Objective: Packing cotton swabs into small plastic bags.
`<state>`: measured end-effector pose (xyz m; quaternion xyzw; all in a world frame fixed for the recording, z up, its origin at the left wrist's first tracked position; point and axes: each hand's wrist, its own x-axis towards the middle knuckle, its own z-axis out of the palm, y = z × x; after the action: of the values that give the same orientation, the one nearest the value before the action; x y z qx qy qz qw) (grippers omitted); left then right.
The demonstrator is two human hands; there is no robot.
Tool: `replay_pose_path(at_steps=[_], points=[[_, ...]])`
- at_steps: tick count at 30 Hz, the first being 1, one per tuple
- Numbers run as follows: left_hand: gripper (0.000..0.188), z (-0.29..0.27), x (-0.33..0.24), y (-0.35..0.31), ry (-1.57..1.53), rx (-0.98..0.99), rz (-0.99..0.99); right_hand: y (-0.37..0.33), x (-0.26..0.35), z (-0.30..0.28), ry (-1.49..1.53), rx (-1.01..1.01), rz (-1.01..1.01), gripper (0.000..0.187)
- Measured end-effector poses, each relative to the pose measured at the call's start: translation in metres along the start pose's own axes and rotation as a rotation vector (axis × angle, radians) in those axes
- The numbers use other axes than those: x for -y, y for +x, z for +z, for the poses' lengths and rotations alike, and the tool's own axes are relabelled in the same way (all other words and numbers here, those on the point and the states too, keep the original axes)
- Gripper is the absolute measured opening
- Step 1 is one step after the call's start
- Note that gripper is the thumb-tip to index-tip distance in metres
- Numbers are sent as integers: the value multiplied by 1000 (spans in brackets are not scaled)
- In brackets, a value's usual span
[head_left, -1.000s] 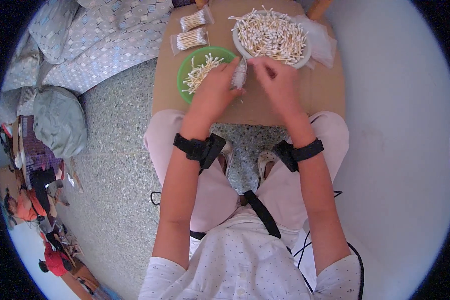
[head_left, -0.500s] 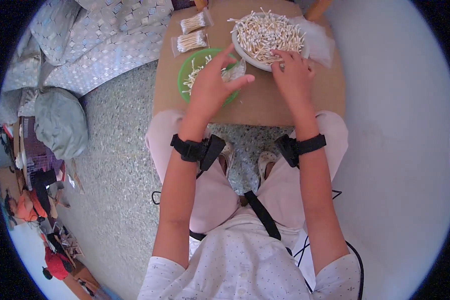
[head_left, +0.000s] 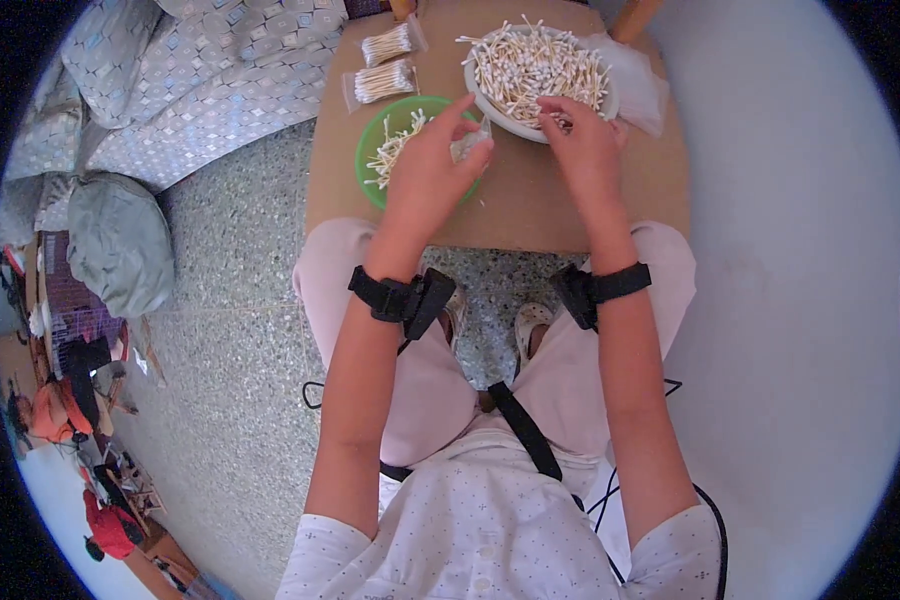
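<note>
A white bowl [head_left: 478,98] heaped with cotton swabs [head_left: 530,72] stands at the far right of the board. My right hand [head_left: 585,145] is over its near rim, fingers curled around a few swabs. To the left sits a green bowl [head_left: 367,165] with fewer swabs in it. My left hand [head_left: 430,168] reaches across that bowl's right side, thumb and fingers bent around a small clear plastic bag [head_left: 467,142]. The exact grip on the bag is partly hidden. Beyond the green bowl lie two clear packets of swabs, a nearer packet [head_left: 382,82] and a farther packet [head_left: 386,44].
Both bowls rest on a brown board [head_left: 530,215] just beyond my knees. More clear plastic [head_left: 638,88] lies right of the white bowl. A pale wall [head_left: 780,250] rises at the right. Patterned cloth [head_left: 210,110] and a grey-green bag [head_left: 120,245] are at the left.
My left thumb has drawn in toward the fingers around the plastic bag. My right fingers have shifted slightly left at the white bowl's near rim.
</note>
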<state>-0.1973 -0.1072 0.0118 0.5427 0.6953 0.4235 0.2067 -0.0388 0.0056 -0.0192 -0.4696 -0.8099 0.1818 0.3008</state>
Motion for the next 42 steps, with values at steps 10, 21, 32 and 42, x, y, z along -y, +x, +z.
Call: replay_pose_path(at_steps=[10,21,32,42], points=[[49,2,4,-1,37,-14,13,4,6,2,356,-40,-84,33],[43,4,3,-1,86,-44,81,5,6,5,462,-28,14,30],[37,2,-1,-2,117,-64,97,5,5,-3,77,-351,-66,20],[29,1,-10,3,142,-159,201,-3,16,-8,69,-311,50,20]])
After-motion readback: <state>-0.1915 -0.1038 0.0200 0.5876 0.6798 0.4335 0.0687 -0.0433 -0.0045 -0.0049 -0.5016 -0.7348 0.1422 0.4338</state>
